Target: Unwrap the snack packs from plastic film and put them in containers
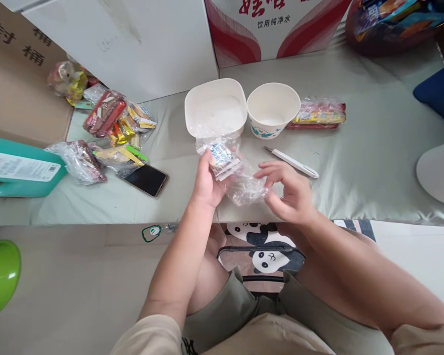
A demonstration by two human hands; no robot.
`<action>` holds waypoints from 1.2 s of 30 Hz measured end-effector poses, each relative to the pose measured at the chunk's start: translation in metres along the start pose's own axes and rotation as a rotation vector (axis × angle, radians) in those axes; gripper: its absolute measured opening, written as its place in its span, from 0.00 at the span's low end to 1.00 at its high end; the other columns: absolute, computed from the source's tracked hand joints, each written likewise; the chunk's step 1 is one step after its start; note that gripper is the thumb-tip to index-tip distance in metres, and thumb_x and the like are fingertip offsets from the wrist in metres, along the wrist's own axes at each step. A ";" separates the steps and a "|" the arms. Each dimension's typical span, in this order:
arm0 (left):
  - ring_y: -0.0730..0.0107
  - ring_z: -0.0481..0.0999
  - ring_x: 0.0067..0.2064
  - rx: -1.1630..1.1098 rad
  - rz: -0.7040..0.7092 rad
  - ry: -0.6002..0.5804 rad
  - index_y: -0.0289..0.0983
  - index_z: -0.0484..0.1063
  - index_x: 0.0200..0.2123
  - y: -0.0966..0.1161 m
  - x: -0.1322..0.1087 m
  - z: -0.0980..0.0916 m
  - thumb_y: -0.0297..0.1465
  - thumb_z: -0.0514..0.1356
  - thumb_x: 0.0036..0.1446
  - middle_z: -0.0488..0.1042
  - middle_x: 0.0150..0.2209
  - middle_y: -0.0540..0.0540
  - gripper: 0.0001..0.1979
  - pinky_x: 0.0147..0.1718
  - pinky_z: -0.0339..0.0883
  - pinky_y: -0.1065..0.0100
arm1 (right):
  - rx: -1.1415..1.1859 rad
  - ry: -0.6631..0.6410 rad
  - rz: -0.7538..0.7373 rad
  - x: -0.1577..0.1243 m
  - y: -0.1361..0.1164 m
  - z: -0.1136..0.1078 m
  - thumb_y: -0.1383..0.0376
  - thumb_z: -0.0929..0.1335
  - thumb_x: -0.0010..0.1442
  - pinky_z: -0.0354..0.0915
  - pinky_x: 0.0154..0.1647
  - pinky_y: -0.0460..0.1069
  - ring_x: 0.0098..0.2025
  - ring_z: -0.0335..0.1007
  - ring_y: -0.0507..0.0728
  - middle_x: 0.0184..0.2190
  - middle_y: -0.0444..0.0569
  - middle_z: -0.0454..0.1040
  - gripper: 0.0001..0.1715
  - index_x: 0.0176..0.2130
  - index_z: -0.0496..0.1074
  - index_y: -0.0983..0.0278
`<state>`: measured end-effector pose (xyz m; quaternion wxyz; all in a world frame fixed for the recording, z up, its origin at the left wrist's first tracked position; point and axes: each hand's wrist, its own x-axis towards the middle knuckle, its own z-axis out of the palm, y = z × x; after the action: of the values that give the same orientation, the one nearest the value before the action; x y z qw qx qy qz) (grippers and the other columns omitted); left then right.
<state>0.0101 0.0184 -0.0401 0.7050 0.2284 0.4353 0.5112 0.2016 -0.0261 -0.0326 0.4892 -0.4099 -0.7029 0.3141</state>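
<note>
My left hand point(210, 183) is closed on a small snack packet point(221, 155) with blue and white print, wrapped in clear plastic. A crumpled clear bag point(247, 188) spreads from it toward my right hand point(285, 191), whose thumb and fingertips pinch the bag's right edge. Just behind the packet sits a white rectangular bowl point(216, 108). Beside that bowl stands a round white paper bowl point(273, 109) with a blue leaf pattern. A white utility knife point(292, 161) lies behind my right hand. Red and yellow packaged snacks point(321, 113) rest right of the round bowl.
Wrapped snacks point(105, 114) are heaped at the left, near a black phone point(146, 179) and a green jug point(22, 167). White point(126, 44) and red-and-white point(277, 29) boxes stand at the back. A white container point(438, 170) is at the right edge.
</note>
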 end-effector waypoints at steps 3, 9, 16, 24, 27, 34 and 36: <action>0.52 0.82 0.54 -0.015 0.077 0.045 0.41 0.73 0.47 0.007 0.001 -0.006 0.53 0.63 0.57 0.82 0.47 0.44 0.25 0.47 0.79 0.58 | -0.039 -0.166 -0.087 0.001 0.001 -0.003 0.69 0.65 0.51 0.68 0.46 0.59 0.39 0.76 0.61 0.32 0.45 0.81 0.06 0.29 0.65 0.57; 0.52 0.84 0.50 0.073 0.046 0.004 0.42 0.72 0.46 0.001 -0.005 -0.009 0.47 0.71 0.49 0.83 0.43 0.45 0.26 0.45 0.78 0.59 | 0.048 -0.089 0.271 0.008 0.004 0.000 0.58 0.67 0.58 0.66 0.37 0.54 0.32 0.69 0.55 0.30 0.45 0.74 0.07 0.34 0.67 0.58; 0.58 0.81 0.50 0.308 0.014 -0.102 0.43 0.70 0.50 -0.011 -0.012 -0.001 0.46 0.71 0.53 0.80 0.46 0.46 0.26 0.47 0.75 0.60 | 0.348 0.064 0.578 0.014 0.011 0.013 0.53 0.71 0.57 0.66 0.33 0.50 0.29 0.67 0.51 0.27 0.43 0.72 0.16 0.29 0.66 0.60; 0.58 0.71 0.61 0.693 0.446 0.098 0.45 0.64 0.56 -0.021 -0.013 -0.003 0.50 0.69 0.53 0.71 0.59 0.42 0.32 0.56 0.66 0.60 | 0.752 0.168 0.549 0.012 0.009 0.007 0.49 0.77 0.55 0.64 0.18 0.44 0.26 0.75 0.48 0.50 0.44 0.79 0.21 0.31 0.68 0.59; 0.63 0.74 0.51 0.795 0.696 0.083 0.43 0.70 0.46 -0.016 -0.027 0.007 0.53 0.67 0.56 0.74 0.48 0.44 0.25 0.48 0.67 0.63 | 0.811 0.058 0.521 0.013 0.006 0.007 0.48 0.77 0.57 0.72 0.24 0.46 0.32 0.79 0.50 0.62 0.43 0.73 0.18 0.34 0.74 0.58; 0.73 0.71 0.33 0.724 0.462 0.021 0.39 0.72 0.31 -0.006 -0.036 0.014 0.40 0.64 0.61 0.71 0.30 0.50 0.11 0.33 0.66 0.71 | 0.835 -0.280 0.387 0.021 0.009 0.018 0.36 0.60 0.66 0.73 0.59 0.63 0.62 0.72 0.65 0.68 0.51 0.67 0.35 0.48 0.80 0.55; 0.75 0.69 0.30 0.619 0.406 0.158 0.39 0.70 0.27 -0.001 -0.031 0.007 0.35 0.62 0.60 0.69 0.27 0.51 0.10 0.30 0.65 0.73 | 0.672 -0.228 0.356 0.022 0.013 0.021 0.40 0.58 0.69 0.74 0.55 0.62 0.57 0.74 0.64 0.64 0.55 0.70 0.33 0.50 0.78 0.58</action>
<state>0.0135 -0.0095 -0.0251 0.4514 0.4720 0.5679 0.5009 0.1808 -0.0016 -0.0408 0.4531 -0.3048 -0.5285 0.6500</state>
